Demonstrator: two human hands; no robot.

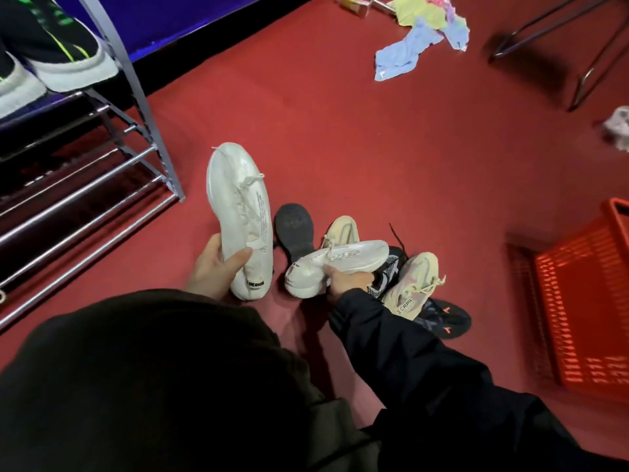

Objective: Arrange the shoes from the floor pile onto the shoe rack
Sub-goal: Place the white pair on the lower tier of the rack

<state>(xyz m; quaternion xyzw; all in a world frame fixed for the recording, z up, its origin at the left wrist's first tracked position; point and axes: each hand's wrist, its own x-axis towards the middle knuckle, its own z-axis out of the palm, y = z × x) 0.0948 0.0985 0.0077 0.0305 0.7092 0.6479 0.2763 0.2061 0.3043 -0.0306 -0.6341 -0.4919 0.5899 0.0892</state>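
Note:
My left hand grips a white sneaker by its heel, toe pointing away, just right of the shoe rack. My right hand holds a second white sneaker by its side, above the floor pile. In the pile lie a black shoe sole-up, two beige sneakers, a black-and-white patterned shoe and a dark shoe with orange marks. A pair of black-and-green shoes with white soles sits on the rack's upper shelf.
A red plastic basket stands on the floor at the right. Coloured cloths lie at the far top, near dark metal legs. The rack's lower metal bars hold nothing. The floor is red carpet.

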